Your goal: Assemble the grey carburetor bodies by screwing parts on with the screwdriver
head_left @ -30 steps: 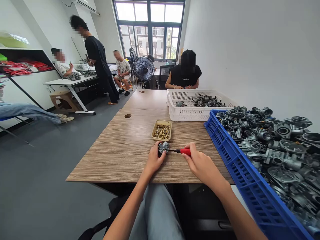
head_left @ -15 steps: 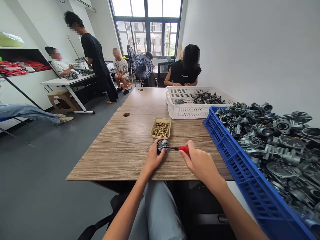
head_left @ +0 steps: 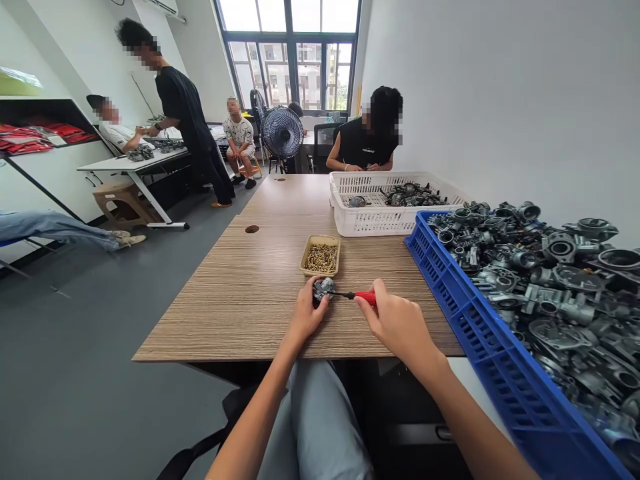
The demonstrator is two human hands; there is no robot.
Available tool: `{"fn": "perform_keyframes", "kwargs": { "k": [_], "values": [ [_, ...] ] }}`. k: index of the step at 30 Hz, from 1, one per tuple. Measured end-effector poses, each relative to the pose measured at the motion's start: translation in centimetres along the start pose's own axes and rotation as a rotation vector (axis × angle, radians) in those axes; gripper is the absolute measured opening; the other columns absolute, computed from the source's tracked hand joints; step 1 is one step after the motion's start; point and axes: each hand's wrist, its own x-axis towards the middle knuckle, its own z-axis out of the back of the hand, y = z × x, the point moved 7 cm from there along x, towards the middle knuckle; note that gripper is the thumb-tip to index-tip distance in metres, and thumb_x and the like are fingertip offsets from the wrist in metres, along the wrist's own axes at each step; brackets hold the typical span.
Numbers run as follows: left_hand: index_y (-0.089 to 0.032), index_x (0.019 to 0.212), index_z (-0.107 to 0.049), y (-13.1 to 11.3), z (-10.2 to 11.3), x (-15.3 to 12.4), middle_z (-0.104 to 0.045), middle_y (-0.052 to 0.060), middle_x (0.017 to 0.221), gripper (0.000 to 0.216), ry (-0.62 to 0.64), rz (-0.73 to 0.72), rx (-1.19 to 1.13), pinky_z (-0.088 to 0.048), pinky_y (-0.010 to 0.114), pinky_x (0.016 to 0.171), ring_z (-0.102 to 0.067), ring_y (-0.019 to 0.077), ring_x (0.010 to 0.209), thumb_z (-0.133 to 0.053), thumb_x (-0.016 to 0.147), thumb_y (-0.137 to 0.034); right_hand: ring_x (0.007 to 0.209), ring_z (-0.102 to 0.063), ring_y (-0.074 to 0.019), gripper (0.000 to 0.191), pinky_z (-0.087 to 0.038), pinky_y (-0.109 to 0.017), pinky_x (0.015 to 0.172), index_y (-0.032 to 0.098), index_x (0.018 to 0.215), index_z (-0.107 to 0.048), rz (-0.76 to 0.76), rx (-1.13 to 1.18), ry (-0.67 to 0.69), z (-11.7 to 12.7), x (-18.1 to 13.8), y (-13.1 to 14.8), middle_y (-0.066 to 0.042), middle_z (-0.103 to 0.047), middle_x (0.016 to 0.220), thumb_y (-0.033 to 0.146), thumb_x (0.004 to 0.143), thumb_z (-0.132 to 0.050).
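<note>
My left hand (head_left: 309, 312) is closed round a small grey metal carburetor (head_left: 325, 287), holding it just above or on the wood-grain table (head_left: 225, 300); I cannot tell which. From the right, my right hand (head_left: 397, 320) grips the red handle of a screwdriver (head_left: 366, 297). Its dark shaft lies level and its tip meets the carburetor; the exact contact spot is too small to make out. Directly beyond my left hand stands a tan tray (head_left: 303, 267) filled with small brass-coloured parts.
A blue crate (head_left: 465, 327) heaped with metal carburetors flanks my right arm. Behind it sits a white basket (head_left: 370, 227) with more carburetors, and a person (head_left: 367, 143) works at the table's far side. A fan (head_left: 283, 132) and other people are farther back.
Both hands, the carburetor and the screwdriver keep nearly the same places. The view has shifted slightly. At the left, the standing person's arm now reaches toward the seated person.
</note>
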Motion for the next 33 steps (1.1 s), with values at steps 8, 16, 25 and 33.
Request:
{"fn": "perform_keyframes", "kwargs": {
  "k": [8, 16, 25, 33],
  "values": [
    [-0.025, 0.150, -0.052, 0.1, 0.0, -0.1, -0.068, 0.013, 0.146, 0.050, -0.010, -0.003, -0.008, -0.047, 0.048, 0.118, -0.065, 0.0294, 0.134, -0.065, 0.102, -0.032, 0.099, -0.078, -0.0254, 0.014, -0.047, -0.030, 0.075, 0.026, 0.127, -0.045, 0.265, 0.336, 0.047, 0.5, -0.9, 1.0, -0.007, -0.078, 0.116, 0.033, 0.115, -0.044],
    [-0.025, 0.147, -0.053, -0.1, 0.2, 0.1, -0.069, 0.013, 0.143, 0.049, -0.004, 0.003, -0.025, -0.048, 0.046, 0.116, -0.065, 0.0295, 0.132, -0.066, 0.101, -0.032, 0.078, -0.078, -0.0301, 0.028, -0.037, -0.030, 0.062, 0.021, 0.116, -0.050, -0.031, -0.053, 0.002, 0.1, -0.1, -0.1, -0.010, -0.077, 0.085, 0.048, 0.117, -0.042],
    [-0.024, 0.147, -0.054, -0.3, 0.2, 0.1, -0.069, 0.013, 0.143, 0.048, -0.005, 0.012, -0.039, -0.047, 0.046, 0.116, -0.065, 0.0291, 0.131, -0.065, 0.101, -0.032, 0.102, -0.078, -0.0247, 0.017, -0.046, -0.031, 0.078, 0.026, 0.131, -0.045, 0.291, 0.314, 0.119, 0.3, -1.6, 1.2, -0.006, -0.076, 0.126, 0.025, 0.114, -0.043],
    [-0.025, 0.148, -0.053, -0.1, 0.2, 0.0, -0.069, 0.012, 0.143, 0.049, -0.007, 0.013, -0.022, -0.048, 0.046, 0.116, -0.065, 0.0288, 0.131, -0.065, 0.100, -0.032, 0.087, -0.081, -0.0292, 0.022, -0.039, -0.031, 0.063, 0.019, 0.124, -0.048, 0.014, -0.041, 0.076, -0.1, -0.6, 0.8, -0.011, -0.079, 0.095, 0.038, 0.119, -0.038]
  ]
}}
